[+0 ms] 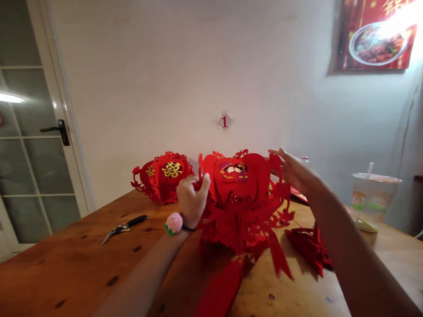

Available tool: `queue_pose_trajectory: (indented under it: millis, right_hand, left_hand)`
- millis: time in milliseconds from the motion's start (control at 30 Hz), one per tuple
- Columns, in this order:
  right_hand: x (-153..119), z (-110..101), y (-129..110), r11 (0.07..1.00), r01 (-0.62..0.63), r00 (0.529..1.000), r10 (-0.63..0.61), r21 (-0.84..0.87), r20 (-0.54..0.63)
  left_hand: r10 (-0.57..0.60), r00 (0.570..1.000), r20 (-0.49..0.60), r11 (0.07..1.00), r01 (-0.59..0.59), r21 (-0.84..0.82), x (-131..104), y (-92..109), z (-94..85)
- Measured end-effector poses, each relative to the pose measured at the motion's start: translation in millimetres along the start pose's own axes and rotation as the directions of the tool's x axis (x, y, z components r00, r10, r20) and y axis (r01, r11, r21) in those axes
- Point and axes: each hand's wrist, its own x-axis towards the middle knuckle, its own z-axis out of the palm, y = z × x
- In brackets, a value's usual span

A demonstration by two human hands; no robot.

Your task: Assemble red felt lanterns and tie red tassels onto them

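Note:
A red paper lantern (241, 193) with cut-out edges, a cartoon couple and the word "Love" stands upright in front of me. My left hand (193, 198) grips its left edge, thumb on the near side and the other fingers curled. A pink strawberry ornament (174, 223) sits on that wrist. At the lantern's upper right edge, my right hand (292, 169) has its fingers stretched out, partly hidden behind the paper. Red ribbons (220, 288) hang below the lantern toward me, somewhat blurred.
A second red lantern (165, 174) with gold characters stands behind on the left. Pliers or pruners (124, 227) lie on the wooden table (82, 264). Folded red paper (313, 246) lies to the right, near a plastic cup with a straw (373, 193). A wall (148, 88) closes off the back.

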Motion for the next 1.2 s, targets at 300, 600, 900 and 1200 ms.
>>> queue_pose_trajectory:
  millis: [300, 600, 900, 1200]
  right_hand:
    - [-13, 16, -7, 0.991, -0.112, 0.943, 0.128, -0.069, 0.306]
    - [-7, 58, 32, 0.977, -0.133, 0.742, 0.211, -0.169, 0.636]
    - [-10, 66, 38, 0.985, -0.165, 0.712, 0.155, -0.052, 0.685]
    - [-6, 67, 56, 0.942, -0.311, 0.685, 0.129, 0.128, 0.717]
  left_hand:
    - [-0.163, 0.983, -0.081, 0.968, 0.176, 0.180, 21, -28, -4.6]
    - [-0.196, 0.980, 0.036, 0.974, 0.190, 0.123, 40, -44, -18.2]
    - [0.437, 0.878, 0.194, 0.872, -0.467, 0.151, 20, 12, -31.3]
    - [0.322, 0.709, 0.627, 0.865, -0.490, 0.111, 6, 12, -9.1]
